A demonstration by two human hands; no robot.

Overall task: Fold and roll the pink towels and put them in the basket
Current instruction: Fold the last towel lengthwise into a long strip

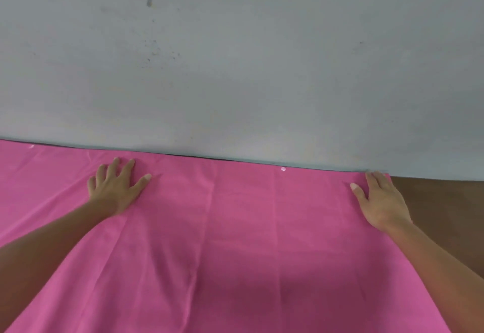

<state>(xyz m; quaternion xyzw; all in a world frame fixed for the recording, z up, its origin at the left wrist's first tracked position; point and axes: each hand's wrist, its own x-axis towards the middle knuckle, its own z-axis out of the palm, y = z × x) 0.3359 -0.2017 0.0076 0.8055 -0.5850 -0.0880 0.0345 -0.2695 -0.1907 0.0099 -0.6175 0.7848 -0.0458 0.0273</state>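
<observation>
My left hand (115,188) lies flat on the pink towel (235,241), fingers spread wide and holding nothing — I judge this pins the cloth for smoothing before a fold. The towel is spread over the brown worktop (445,214), its far edge against the grey wall (235,57). My right hand (379,201) presses the right edge, fingers straight. No writing is legible.

Ahead of you stands a pale grey wall (235,57), scuffed with a few dark specks and one small dark mark high on its left part, and at your right a strip of brown tabletop (442,207) meets the wall's foot.
</observation>
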